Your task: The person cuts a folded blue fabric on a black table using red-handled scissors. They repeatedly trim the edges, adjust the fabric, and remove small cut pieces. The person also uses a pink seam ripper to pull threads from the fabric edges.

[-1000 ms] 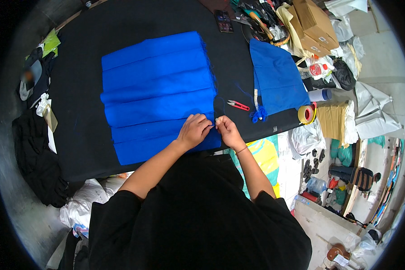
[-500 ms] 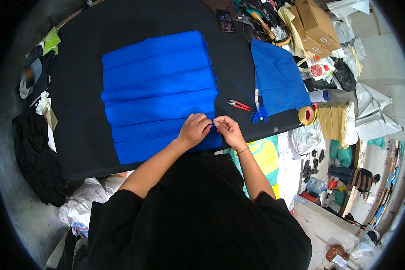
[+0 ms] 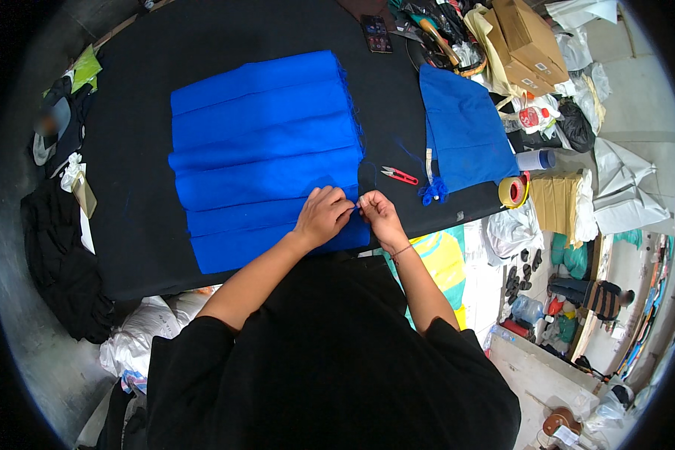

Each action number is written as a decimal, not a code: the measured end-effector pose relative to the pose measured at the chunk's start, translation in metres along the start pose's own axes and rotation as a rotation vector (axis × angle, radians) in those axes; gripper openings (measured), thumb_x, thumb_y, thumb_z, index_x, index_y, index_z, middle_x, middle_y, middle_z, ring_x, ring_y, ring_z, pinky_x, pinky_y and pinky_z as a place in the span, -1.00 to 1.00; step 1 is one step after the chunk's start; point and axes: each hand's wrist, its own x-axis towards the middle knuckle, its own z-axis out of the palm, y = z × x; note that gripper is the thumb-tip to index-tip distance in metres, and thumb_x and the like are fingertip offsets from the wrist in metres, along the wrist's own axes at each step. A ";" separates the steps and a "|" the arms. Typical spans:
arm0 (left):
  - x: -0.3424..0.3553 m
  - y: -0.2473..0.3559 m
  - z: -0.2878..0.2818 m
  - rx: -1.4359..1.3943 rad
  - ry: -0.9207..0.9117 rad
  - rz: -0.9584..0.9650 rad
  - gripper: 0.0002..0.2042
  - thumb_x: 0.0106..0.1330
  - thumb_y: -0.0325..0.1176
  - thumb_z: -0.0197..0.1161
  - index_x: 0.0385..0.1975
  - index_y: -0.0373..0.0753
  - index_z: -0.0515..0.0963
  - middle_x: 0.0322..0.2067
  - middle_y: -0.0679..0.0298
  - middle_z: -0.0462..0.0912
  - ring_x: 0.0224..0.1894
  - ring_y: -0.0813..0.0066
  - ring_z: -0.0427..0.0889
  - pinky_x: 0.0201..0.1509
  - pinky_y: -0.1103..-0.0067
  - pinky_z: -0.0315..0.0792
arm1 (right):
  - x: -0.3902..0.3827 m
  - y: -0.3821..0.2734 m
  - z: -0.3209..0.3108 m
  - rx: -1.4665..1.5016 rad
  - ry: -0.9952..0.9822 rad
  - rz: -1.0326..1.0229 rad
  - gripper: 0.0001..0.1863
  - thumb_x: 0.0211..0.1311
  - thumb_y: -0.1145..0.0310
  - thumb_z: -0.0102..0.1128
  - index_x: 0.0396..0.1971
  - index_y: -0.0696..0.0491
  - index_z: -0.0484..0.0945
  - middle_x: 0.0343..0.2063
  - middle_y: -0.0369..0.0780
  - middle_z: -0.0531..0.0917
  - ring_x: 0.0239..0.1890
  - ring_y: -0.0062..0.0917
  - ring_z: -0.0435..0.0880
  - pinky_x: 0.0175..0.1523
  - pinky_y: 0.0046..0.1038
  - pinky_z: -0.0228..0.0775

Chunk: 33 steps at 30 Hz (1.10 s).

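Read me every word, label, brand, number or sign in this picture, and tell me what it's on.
None that I can quote:
Bottle: pale marks on its red label, too small and blurred to make out.
Cardboard boxes: small white labels, too small to read.
Phone: tiny marks on its lit screen, unreadable.

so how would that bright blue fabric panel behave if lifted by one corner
The bright blue fabric panel would likely flop and sag, since its surface lies in soft ripples. Its frayed right edge might snag or shed a little, judging by the loose threads showing there.
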 end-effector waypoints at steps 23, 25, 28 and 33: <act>-0.017 -0.011 -0.009 0.100 -0.009 0.072 -0.82 0.24 -0.36 0.49 -0.23 -0.15 0.64 -0.28 0.29 0.59 -0.20 0.24 0.57 -0.15 0.31 0.34 | 0.005 0.004 -0.003 0.242 0.081 -0.001 -0.93 0.64 0.40 0.10 -0.17 -0.05 0.47 -0.27 -0.34 0.62 -0.30 -0.67 0.51 -0.11 -0.57 0.41; -0.018 -0.008 -0.008 0.099 0.006 0.053 -0.81 0.24 -0.35 0.49 -0.22 -0.14 0.64 -0.27 0.30 0.59 -0.21 0.24 0.57 -0.15 0.31 0.34 | 0.005 -0.001 -0.002 0.100 0.101 -0.030 -0.93 0.66 0.37 0.09 -0.16 -0.04 0.47 -0.27 -0.32 0.66 -0.31 -0.67 0.53 -0.13 -0.56 0.42; -0.015 -0.003 -0.005 0.119 0.048 0.051 -0.82 0.26 -0.32 0.48 -0.22 -0.13 0.65 -0.29 0.31 0.56 -0.20 0.26 0.57 -0.16 0.31 0.34 | 0.006 -0.011 0.004 0.049 0.080 -0.060 -0.90 0.68 0.32 0.06 -0.14 -0.02 0.45 -0.28 -0.28 0.72 -0.33 -0.65 0.58 -0.16 -0.55 0.44; -0.016 -0.005 -0.003 0.123 0.036 0.067 -0.84 0.28 -0.33 0.46 -0.21 -0.12 0.65 -0.32 0.33 0.52 -0.22 0.28 0.55 -0.17 0.31 0.33 | 0.004 -0.026 0.016 0.149 0.047 0.059 -0.86 0.71 0.26 0.00 -0.12 -0.01 0.42 -0.35 -0.26 0.73 -0.38 -0.65 0.61 -0.21 -0.56 0.43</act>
